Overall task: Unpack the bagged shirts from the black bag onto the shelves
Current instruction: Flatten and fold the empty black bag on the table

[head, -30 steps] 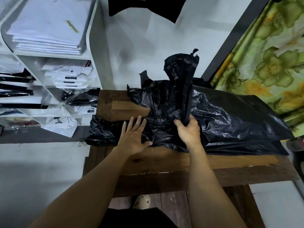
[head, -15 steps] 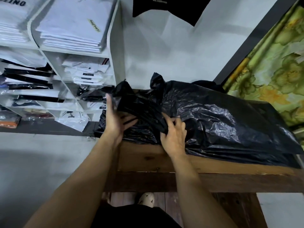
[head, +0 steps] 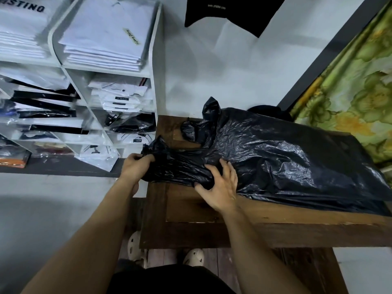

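A crumpled black bag (head: 286,158) is laid across a wooden table (head: 212,211) at centre right of the frame. Its bunched left end is gripped by the left hand (head: 137,166); the right hand (head: 221,187) is spread on it, thumb pinching plastic. White shelves (head: 151,66) of bagged shirts (head: 118,98) are seen at upper left.

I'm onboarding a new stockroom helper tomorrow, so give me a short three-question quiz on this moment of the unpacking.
1. True or false: the black bag lies on the floor.
2. Pick one: the left hand grips A) the bag's bunched end, B) a folded shirt, C) a shoe.
3. Fill the gap: from the person's view, the shelves stand to the ___ of the wooden table.

Key: 1 false, it lies on the table; 2 A; 3 left.
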